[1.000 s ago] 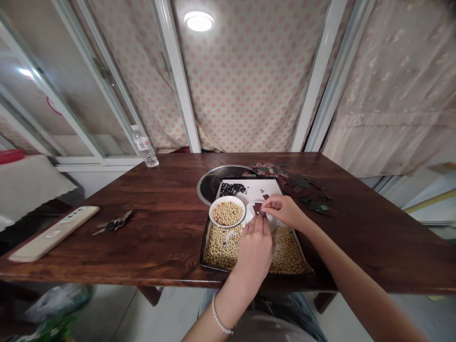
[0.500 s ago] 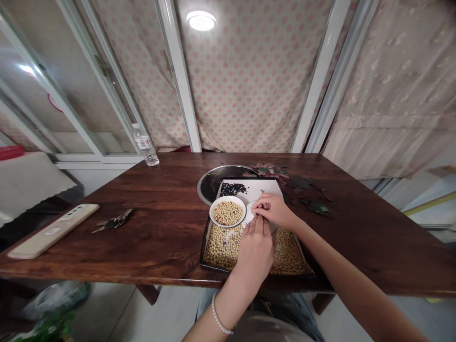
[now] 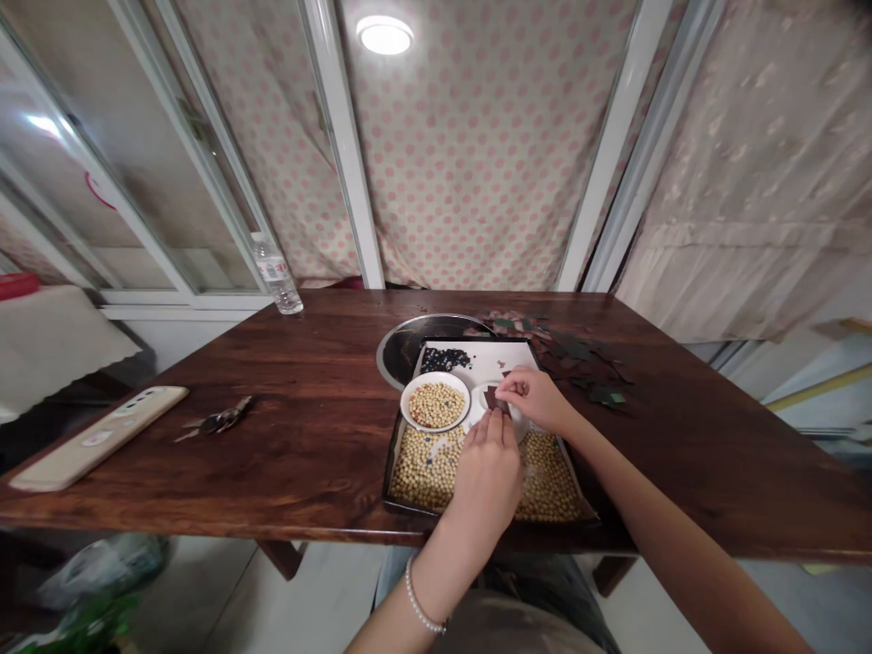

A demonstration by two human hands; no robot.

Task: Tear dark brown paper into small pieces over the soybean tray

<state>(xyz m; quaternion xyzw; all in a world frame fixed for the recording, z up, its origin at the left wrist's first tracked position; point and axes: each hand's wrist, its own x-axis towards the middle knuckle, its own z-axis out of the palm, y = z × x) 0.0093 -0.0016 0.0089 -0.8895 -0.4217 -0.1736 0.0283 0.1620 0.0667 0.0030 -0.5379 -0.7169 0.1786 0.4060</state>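
My right hand (image 3: pixel 535 398) pinches a small dark brown flat piece (image 3: pixel 491 396), perhaps card, between thumb and fingers. From below, my left hand (image 3: pixel 487 463) reaches in with its fingers closed together at the piece's lower edge; its fingertips are partly hidden. Under both hands a white bowl (image 3: pixel 479 397) shows in part, its contents covered. Left of it is a white bowl of yellow soybeans (image 3: pixel 437 404) with a few darker and reddish bits among them. Both bowls stand in a black-edged tray (image 3: pixel 388 486) with loose soybeans (image 3: pixel 426 472) at its near end.
Dark beads or beans (image 3: pixel 446 360) lie at the tray's far left. Behind is a round dark plate (image 3: pixel 395 350). Brown and green scraps (image 3: pixel 579 350) spread to the right. A phone (image 3: pixel 102 436), keys (image 3: pixel 216 420) and a water bottle (image 3: pixel 278 277) are on the wooden table (image 3: pixel 306 436).
My right hand has shifted slightly right, away from my left fingertips, and the dark brown piece now shows between the hands. My left hand has hardly moved.
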